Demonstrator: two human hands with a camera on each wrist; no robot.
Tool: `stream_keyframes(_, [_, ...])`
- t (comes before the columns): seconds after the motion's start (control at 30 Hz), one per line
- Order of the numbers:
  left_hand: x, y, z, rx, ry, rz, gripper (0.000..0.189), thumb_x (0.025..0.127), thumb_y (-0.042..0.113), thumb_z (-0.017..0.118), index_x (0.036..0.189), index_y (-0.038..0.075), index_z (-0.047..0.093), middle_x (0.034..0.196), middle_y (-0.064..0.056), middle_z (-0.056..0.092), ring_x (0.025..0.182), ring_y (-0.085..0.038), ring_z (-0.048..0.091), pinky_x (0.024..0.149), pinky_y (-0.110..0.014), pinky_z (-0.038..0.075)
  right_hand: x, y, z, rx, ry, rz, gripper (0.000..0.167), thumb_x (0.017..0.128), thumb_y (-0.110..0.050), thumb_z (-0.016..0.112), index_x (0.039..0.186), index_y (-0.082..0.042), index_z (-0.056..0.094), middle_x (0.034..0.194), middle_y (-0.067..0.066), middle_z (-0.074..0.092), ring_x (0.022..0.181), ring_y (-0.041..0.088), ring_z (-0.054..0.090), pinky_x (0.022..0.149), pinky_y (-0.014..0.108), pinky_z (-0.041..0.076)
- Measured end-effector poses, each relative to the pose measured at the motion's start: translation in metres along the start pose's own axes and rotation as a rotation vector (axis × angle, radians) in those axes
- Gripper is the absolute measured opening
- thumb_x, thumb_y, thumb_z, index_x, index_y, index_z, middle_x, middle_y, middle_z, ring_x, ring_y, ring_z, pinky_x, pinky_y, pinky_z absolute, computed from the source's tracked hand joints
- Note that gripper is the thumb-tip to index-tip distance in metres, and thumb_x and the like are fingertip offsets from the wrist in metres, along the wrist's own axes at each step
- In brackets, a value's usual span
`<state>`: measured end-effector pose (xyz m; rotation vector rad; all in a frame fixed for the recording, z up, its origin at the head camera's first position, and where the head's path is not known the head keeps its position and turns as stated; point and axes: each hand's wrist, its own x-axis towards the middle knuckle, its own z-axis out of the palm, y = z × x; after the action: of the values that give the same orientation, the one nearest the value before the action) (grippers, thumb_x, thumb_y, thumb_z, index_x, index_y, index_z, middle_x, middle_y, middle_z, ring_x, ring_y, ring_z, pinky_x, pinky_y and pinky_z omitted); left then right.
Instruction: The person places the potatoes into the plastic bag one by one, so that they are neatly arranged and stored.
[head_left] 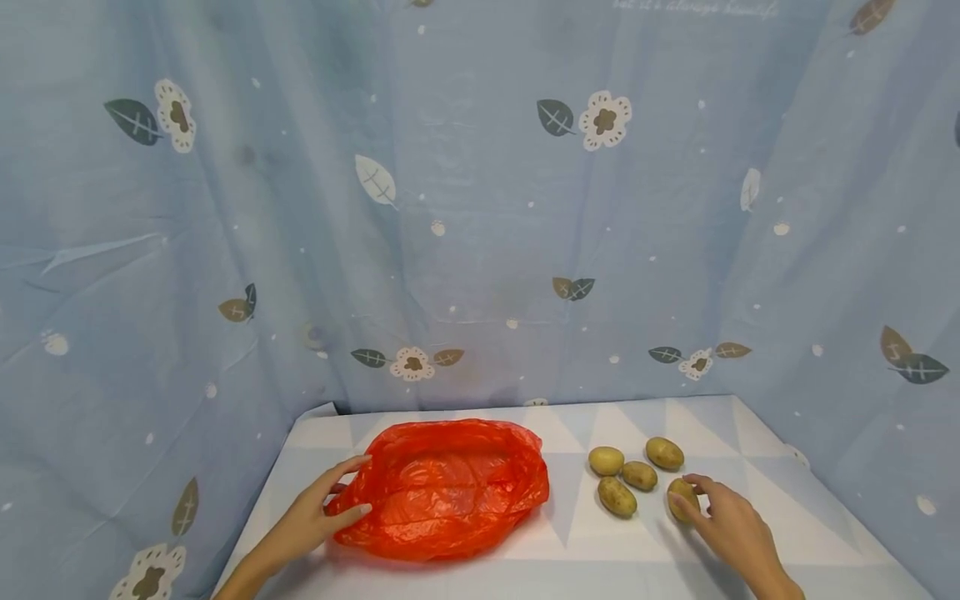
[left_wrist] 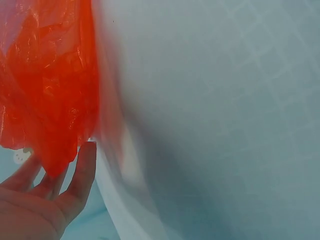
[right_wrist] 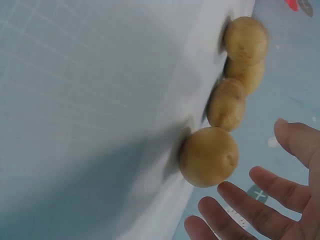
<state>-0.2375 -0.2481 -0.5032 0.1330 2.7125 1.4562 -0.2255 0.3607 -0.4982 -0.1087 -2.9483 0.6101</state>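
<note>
A crinkled red plastic bag (head_left: 442,492) lies on the table with its wide mouth facing up. At its left end is my left hand (head_left: 311,517), thumb and fingers spread around the bag's edge; in the left wrist view the fingers are fairly straight beside the bag's tip. On the right, my right hand (head_left: 731,525) reaches around a yellow-brown potato (head_left: 680,500) standing apart from the others. In the right wrist view its fingers are extended, with one fingertip right at the nearest potato (right_wrist: 209,156).
Several more potatoes form a loose group between the bag and my right hand, among them a front one (head_left: 617,497) and a rear one (head_left: 664,453). A pale triangle-patterned cloth (head_left: 570,575) covers the table. Blue floral curtains (head_left: 480,250) hang behind and at both sides.
</note>
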Motion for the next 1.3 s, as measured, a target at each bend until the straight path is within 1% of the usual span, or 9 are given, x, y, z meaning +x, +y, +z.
stream_keyframes(0.17, [0.003, -0.001, 0.000, 0.010, -0.022, -0.007, 0.072, 0.087, 0.040, 0.083, 0.150, 0.034, 0.049, 0.150, -0.008, 0.049, 0.115, -0.028, 0.056, 0.083, -0.039, 0.060, 0.002, 0.002, 0.004, -0.002, -0.004, 0.009, 0.065, 0.093, -0.051, 0.073, 0.131, 0.001, 0.063, 0.117, 0.026, 0.067, 0.085, 0.026, 0.065, 0.065, 0.048, 0.054])
stream_keyframes(0.27, [0.004, -0.002, -0.001, 0.017, -0.046, 0.007, 0.071, 0.087, 0.039, 0.083, 0.150, 0.032, 0.050, 0.149, -0.009, 0.050, 0.113, -0.028, 0.056, 0.084, -0.041, 0.059, 0.003, 0.003, 0.008, 0.010, 0.001, 0.005, 0.067, 0.091, -0.049, 0.075, 0.130, 0.003, 0.062, 0.115, 0.027, 0.067, 0.083, 0.025, 0.064, 0.066, 0.048, 0.054])
stream_keyframes(0.4, [0.002, -0.003, -0.002, 0.020, -0.065, 0.013, 0.071, 0.087, 0.037, 0.083, 0.149, 0.029, 0.051, 0.151, -0.011, 0.050, 0.121, -0.032, 0.055, 0.091, -0.049, 0.057, 0.006, 0.005, 0.015, 0.031, 0.016, -0.013, 0.064, 0.091, -0.043, 0.077, 0.130, 0.005, 0.061, 0.111, 0.025, 0.068, 0.083, 0.024, 0.064, 0.067, 0.046, 0.053])
stream_keyframes(0.5, [0.000, -0.002, -0.001, 0.017, -0.072, 0.003, 0.073, 0.086, 0.038, 0.084, 0.150, 0.027, 0.050, 0.153, -0.015, 0.048, 0.129, -0.037, 0.052, 0.094, -0.055, 0.056, 0.010, 0.006, 0.018, 0.041, 0.017, -0.008, 0.062, 0.091, -0.040, 0.078, 0.130, 0.006, 0.060, 0.107, 0.019, 0.069, 0.078, 0.020, 0.059, 0.062, 0.039, 0.049])
stream_keyframes(0.6, [0.000, -0.002, 0.001, 0.015, -0.082, 0.001, 0.075, 0.086, 0.038, 0.084, 0.151, 0.025, 0.049, 0.153, -0.018, 0.047, 0.131, -0.040, 0.050, 0.093, -0.056, 0.056, 0.012, 0.008, 0.020, 0.051, 0.009, 0.012, 0.062, 0.092, -0.038, 0.078, 0.131, 0.007, 0.060, 0.103, 0.015, 0.069, 0.075, 0.019, 0.054, 0.060, 0.036, 0.043])
stream_keyframes(0.67, [0.001, -0.002, 0.001, 0.013, -0.086, 0.005, 0.076, 0.085, 0.037, 0.085, 0.151, 0.025, 0.048, 0.153, -0.017, 0.047, 0.132, -0.040, 0.050, 0.094, -0.056, 0.056, 0.013, 0.008, 0.020, 0.053, 0.012, 0.015, 0.062, 0.091, -0.037, 0.078, 0.130, 0.007, 0.060, 0.103, 0.016, 0.069, 0.077, 0.021, 0.057, 0.062, 0.039, 0.046])
stream_keyframes(0.77, [0.003, -0.002, 0.002, 0.011, -0.085, 0.004, 0.077, 0.085, 0.036, 0.085, 0.151, 0.025, 0.048, 0.153, -0.017, 0.047, 0.132, -0.039, 0.050, 0.094, -0.054, 0.056, 0.015, 0.009, 0.020, 0.057, 0.024, 0.004, 0.060, 0.089, -0.034, 0.081, 0.129, 0.006, 0.061, 0.105, 0.020, 0.069, 0.085, 0.030, 0.064, 0.070, 0.049, 0.052])
stream_keyframes(0.87, [0.003, -0.002, 0.003, 0.006, -0.084, 0.002, 0.079, 0.084, 0.034, 0.086, 0.151, 0.024, 0.048, 0.153, -0.018, 0.047, 0.130, -0.039, 0.052, 0.092, -0.053, 0.057, 0.016, 0.009, 0.020, 0.061, 0.032, -0.003, 0.059, 0.085, -0.031, 0.085, 0.128, 0.004, 0.062, 0.107, 0.024, 0.069, 0.094, 0.039, 0.067, 0.076, 0.057, 0.053])
stream_keyframes(1.3, [0.005, -0.003, 0.006, 0.006, -0.085, -0.006, 0.083, 0.080, 0.031, 0.089, 0.152, 0.022, 0.047, 0.152, -0.018, 0.047, 0.124, -0.035, 0.056, 0.088, -0.048, 0.059, 0.021, 0.011, 0.023, 0.063, 0.017, 0.045, 0.064, 0.082, -0.034, 0.086, 0.123, 0.010, 0.063, 0.115, 0.031, 0.067, 0.102, 0.052, 0.063, 0.085, 0.063, 0.050])
